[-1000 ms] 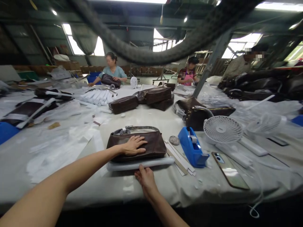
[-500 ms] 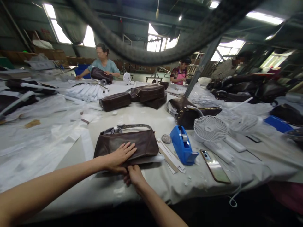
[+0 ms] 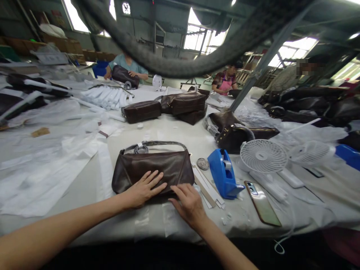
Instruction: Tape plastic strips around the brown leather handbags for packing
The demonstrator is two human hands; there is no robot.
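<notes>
A dark brown leather handbag [image 3: 152, 167] lies on the covered table before me, its shoulder strap [image 3: 165, 144] arching along the far side. Near the strap's left end sits a rolled, wrapped strap [image 3: 141, 149]. My left hand [image 3: 143, 189] rests on the bag's near side, fingers spread and flat. Beside it, my right hand [image 3: 188, 202] is at the bag's lower right edge, fingertips touching or almost touching the leather, thumb apart. Nothing shows in either hand. Part of the bag's near edge is hidden behind my hands.
Right of the bag are paper strips [image 3: 209, 187], a blue tape dispenser [image 3: 223, 174], a phone [image 3: 261, 202] and a white fan [image 3: 263, 155]. More brown bags [image 3: 182, 103] lie farther back. Plastic sheets [image 3: 56, 161] cover the left. Co-workers sit across the table; a dark cable loop hangs overhead.
My right hand has come out from under the bag's near edge, moved right and opened. The bag now lies flatter under my left hand. The view has shifted slightly.
</notes>
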